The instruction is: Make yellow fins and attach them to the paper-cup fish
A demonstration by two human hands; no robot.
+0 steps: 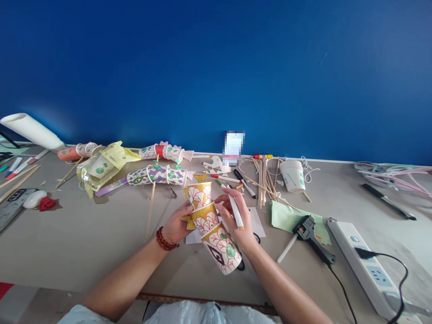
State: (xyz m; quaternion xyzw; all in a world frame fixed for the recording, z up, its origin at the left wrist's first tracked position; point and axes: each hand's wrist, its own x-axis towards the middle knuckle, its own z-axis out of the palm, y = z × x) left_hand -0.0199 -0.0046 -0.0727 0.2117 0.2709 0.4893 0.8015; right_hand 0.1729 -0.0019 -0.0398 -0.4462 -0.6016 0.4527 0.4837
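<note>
A fish made of joined paper cups [221, 245], with red scale lines and yellow bands, is tilted over the near part of the table. My left hand [178, 222], a red bead bracelet at its wrist, is closed on the fish's left side by the yellow paper fins [189, 220]. On the other side my right hand [241, 220] holds a white marker [235, 211] and touches the middle cup with its fingers. The marker's far tip is hard to make out. Under the hands lies a sheet of white paper [258, 222], with black scissor-like handles [240, 263] partly hidden.
Purple-scaled cup fish [175, 176] and red-banded cup fish [168, 152] lie behind. A yellow packet [108, 162] sits left. Wooden sticks [262, 182], a paper cup [293, 175], a glue gun [313, 238] and a power strip [366, 265] with its cable are at the right.
</note>
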